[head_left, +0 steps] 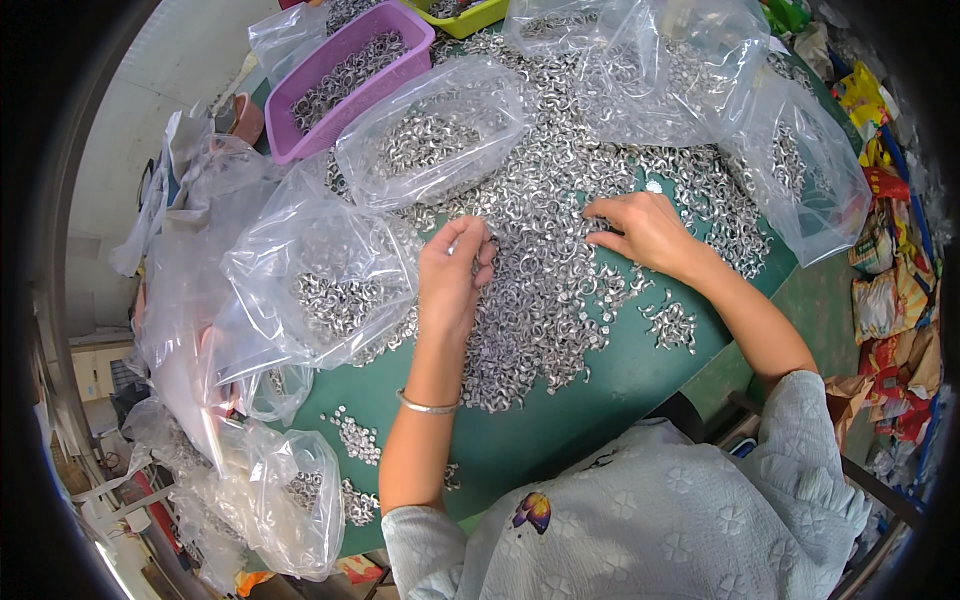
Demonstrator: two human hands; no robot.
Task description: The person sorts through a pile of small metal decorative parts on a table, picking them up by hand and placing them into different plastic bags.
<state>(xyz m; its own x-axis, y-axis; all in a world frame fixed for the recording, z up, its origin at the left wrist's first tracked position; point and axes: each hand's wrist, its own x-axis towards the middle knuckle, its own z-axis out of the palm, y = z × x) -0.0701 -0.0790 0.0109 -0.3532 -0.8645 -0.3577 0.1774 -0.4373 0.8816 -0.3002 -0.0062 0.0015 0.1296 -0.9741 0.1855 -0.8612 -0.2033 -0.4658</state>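
Green tabletop, metal pieces heaped across it! Left hand curls, any catch hidden; right hand gapes loosely over the heap—light, precise pinches should suit.

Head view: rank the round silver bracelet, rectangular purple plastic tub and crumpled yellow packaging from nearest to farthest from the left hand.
1. Round silver bracelet: on the left hand's own forearm.
2. Rectangular purple plastic tub: beyond it, upper left.
3. Crumpled yellow packaging: far right.
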